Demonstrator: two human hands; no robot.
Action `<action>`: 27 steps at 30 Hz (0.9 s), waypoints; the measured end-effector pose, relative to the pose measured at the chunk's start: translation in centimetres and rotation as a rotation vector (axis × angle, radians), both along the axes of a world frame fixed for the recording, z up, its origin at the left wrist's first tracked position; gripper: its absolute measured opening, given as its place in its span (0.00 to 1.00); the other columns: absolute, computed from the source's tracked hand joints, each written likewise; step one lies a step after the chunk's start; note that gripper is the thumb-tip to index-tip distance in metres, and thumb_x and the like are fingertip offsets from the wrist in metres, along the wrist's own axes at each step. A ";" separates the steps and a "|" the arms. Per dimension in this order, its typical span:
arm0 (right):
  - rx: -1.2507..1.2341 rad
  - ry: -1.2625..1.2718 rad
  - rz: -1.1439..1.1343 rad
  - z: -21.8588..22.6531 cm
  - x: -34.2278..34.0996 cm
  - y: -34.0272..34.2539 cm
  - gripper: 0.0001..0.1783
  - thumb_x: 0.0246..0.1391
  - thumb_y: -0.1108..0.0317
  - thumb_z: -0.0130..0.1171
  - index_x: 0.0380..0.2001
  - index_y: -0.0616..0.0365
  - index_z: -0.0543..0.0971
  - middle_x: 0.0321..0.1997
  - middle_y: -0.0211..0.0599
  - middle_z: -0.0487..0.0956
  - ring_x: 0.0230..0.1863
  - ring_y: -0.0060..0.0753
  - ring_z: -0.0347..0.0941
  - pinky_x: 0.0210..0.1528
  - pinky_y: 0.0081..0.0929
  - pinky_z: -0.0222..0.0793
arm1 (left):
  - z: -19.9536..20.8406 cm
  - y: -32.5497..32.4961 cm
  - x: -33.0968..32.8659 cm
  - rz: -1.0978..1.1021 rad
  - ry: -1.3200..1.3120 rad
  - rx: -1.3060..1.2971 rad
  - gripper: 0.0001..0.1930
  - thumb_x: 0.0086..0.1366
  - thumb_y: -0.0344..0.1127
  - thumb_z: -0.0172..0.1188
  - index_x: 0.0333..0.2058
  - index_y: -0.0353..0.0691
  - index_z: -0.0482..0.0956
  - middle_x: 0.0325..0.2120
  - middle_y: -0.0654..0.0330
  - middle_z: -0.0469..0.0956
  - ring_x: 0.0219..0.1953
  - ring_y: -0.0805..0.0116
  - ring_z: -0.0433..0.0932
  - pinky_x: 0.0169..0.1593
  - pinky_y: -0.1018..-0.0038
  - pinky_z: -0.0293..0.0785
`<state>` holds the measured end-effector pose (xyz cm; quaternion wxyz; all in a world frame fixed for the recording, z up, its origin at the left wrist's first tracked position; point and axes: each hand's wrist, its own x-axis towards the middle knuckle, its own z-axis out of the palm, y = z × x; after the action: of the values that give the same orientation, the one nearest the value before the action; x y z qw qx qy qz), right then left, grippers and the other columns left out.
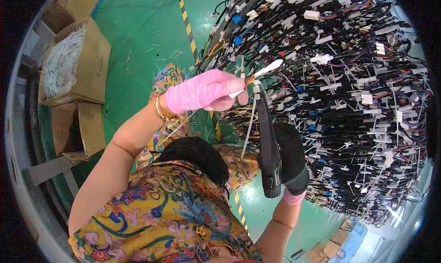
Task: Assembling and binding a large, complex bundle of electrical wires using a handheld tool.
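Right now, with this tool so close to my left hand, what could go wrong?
Your pink-gloved left hand is close to the nose of the black cable-tie gun in your right hand, so a fingertip might get pinched.

The coloured wires at your left fingertips are also near that nose and could be nicked or caught.

The gold bracelets on your left wrist might snag if that arm reaches into the piled wire harnesses.

Right grip (292, 153) partly hidden, seemingly behind black tool (269, 152); left grip (209, 91) partly covers wires (249, 81).
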<state>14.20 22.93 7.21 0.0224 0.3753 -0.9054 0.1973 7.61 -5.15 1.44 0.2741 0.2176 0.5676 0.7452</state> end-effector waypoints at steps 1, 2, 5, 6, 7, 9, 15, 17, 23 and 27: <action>0.002 0.000 0.000 -0.1 0.1 -0.1 0.35 0.39 0.55 0.66 0.51 0.61 0.74 0.51 0.52 0.75 0.51 0.59 0.70 0.55 0.47 0.64 | 0.1 0.1 0.1 0.000 0.000 0.002 0.27 0.70 0.57 0.44 0.33 0.35 0.76 0.12 0.72 0.60 0.14 0.83 0.54 0.18 0.81 0.47; -0.021 -0.009 -0.001 -0.4 0.2 -0.1 0.34 0.38 0.58 0.69 0.50 0.62 0.74 0.51 0.50 0.75 0.51 0.56 0.70 0.56 0.45 0.63 | 0.2 0.1 0.1 0.006 -0.005 -0.003 0.26 0.70 0.56 0.44 0.33 0.36 0.76 0.12 0.72 0.60 0.14 0.83 0.54 0.18 0.80 0.47; -0.019 -0.045 0.030 0.2 0.1 -1.4 0.32 0.36 0.61 0.71 0.47 0.62 0.75 0.48 0.47 0.76 0.49 0.54 0.70 0.55 0.42 0.63 | 0.5 0.4 0.5 -0.011 -0.005 -0.001 0.25 0.70 0.55 0.44 0.31 0.36 0.75 0.12 0.72 0.60 0.14 0.83 0.55 0.19 0.80 0.47; 0.004 -0.073 0.069 0.4 0.0 -1.9 0.30 0.35 0.61 0.71 0.45 0.61 0.76 0.46 0.46 0.77 0.47 0.55 0.71 0.53 0.41 0.64 | 0.6 0.5 0.5 -0.028 -0.001 0.006 0.24 0.70 0.55 0.45 0.31 0.37 0.75 0.12 0.72 0.60 0.14 0.83 0.55 0.19 0.80 0.48; 0.005 -0.074 0.069 0.3 0.2 -2.3 0.30 0.35 0.61 0.71 0.45 0.61 0.76 0.46 0.46 0.77 0.47 0.55 0.71 0.53 0.41 0.64 | 0.6 0.5 0.5 -0.028 -0.001 0.007 0.24 0.70 0.55 0.45 0.31 0.37 0.75 0.12 0.72 0.60 0.14 0.83 0.55 0.19 0.80 0.48; 0.016 -0.248 -0.058 0.1 0.7 -2.8 0.28 0.34 0.60 0.71 0.41 0.60 0.78 0.42 0.45 0.78 0.44 0.54 0.73 0.50 0.41 0.66 | 0.4 0.5 0.6 -0.050 0.002 0.005 0.24 0.70 0.54 0.45 0.30 0.37 0.75 0.12 0.72 0.60 0.14 0.83 0.55 0.19 0.81 0.48; -0.075 0.091 -0.037 -2.0 1.3 -2.9 0.22 0.33 0.59 0.70 0.34 0.57 0.79 0.31 0.41 0.78 0.33 0.51 0.74 0.37 0.41 0.69 | 1.1 0.2 0.8 -0.064 0.001 0.004 0.24 0.70 0.55 0.45 0.30 0.37 0.76 0.11 0.73 0.59 0.13 0.83 0.55 0.19 0.81 0.47; -0.071 0.084 -0.080 -2.5 1.5 -2.8 0.21 0.32 0.60 0.70 0.32 0.57 0.79 0.29 0.40 0.77 0.31 0.50 0.74 0.33 0.39 0.70 | 0.7 0.3 0.7 -0.059 0.002 -0.002 0.25 0.70 0.55 0.45 0.30 0.37 0.76 0.11 0.73 0.59 0.13 0.83 0.55 0.18 0.81 0.47; -0.195 -0.102 -0.187 -3.0 2.2 -2.8 0.21 0.34 0.51 0.69 0.33 0.49 0.82 0.30 0.41 0.78 0.29 0.50 0.73 0.29 0.41 0.69 | -0.2 0.2 0.3 -0.013 -0.021 -0.018 0.25 0.70 0.56 0.44 0.31 0.38 0.76 0.11 0.73 0.59 0.13 0.83 0.55 0.18 0.82 0.48; -0.142 -0.096 -0.175 -3.4 2.6 -1.7 0.21 0.36 0.57 0.69 0.37 0.53 0.80 0.35 0.41 0.79 0.32 0.45 0.76 0.32 0.36 0.71 | 0.1 -0.1 -0.2 0.097 0.012 0.024 0.26 0.69 0.57 0.45 0.33 0.37 0.76 0.12 0.73 0.58 0.13 0.83 0.53 0.17 0.81 0.49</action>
<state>16.77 21.26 3.77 0.0225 0.2823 -0.9185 0.2760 7.44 -5.27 1.52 0.2314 0.1976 0.5702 0.7630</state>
